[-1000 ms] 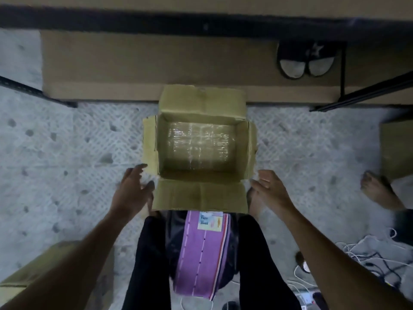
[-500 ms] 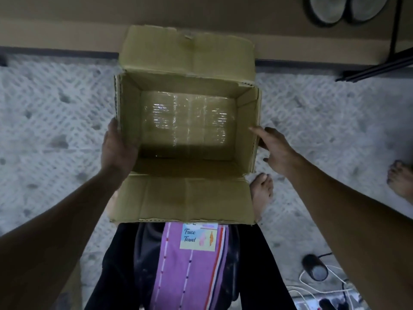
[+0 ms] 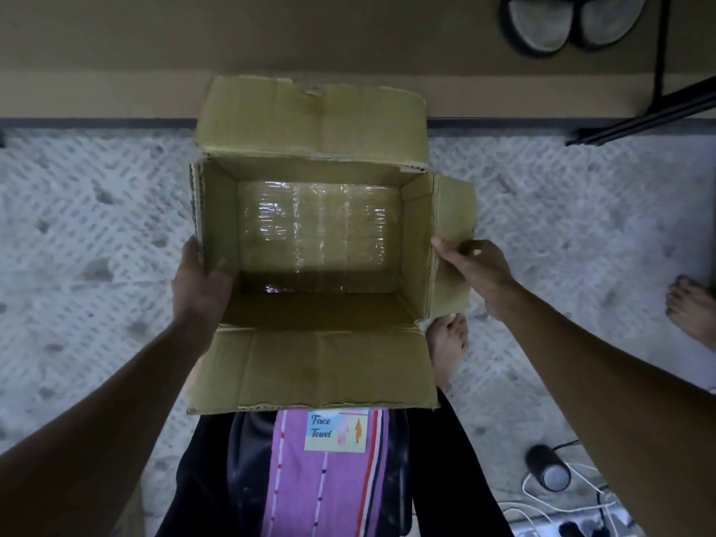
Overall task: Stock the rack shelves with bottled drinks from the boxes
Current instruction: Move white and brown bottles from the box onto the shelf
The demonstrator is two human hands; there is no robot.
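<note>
The left thumb lies flat against the inner face of the left wall of an open brown corrugated cardboard box. The other fingers are behind that wall and mostly hidden, so the left hand clamps the wall between thumb and fingers. The right thumb presses on top of the short side flap that folds outward from the box's right wall, and the curled fingers close on the flap beside it. The right hand is pinching this flap. Both bare forearms run back toward the lower corners.

The box sits between the two hands, straight ahead of the person, with its long flaps laid open toward and away from them. Its bottom shows strips of glossy clear tape. Whether it rests on the floor or is held above it cannot be told.

Under the near flap hangs a pink striped towel with a "Face Towel" label, over black trousers. A bare foot shows at the box's near right corner, on the pale textured floor. Another bare foot is at the right edge. Beyond the box, a pair of dark slippers lies on a brown board, next to a black metal rack frame. White cables lie at the lower right.
</note>
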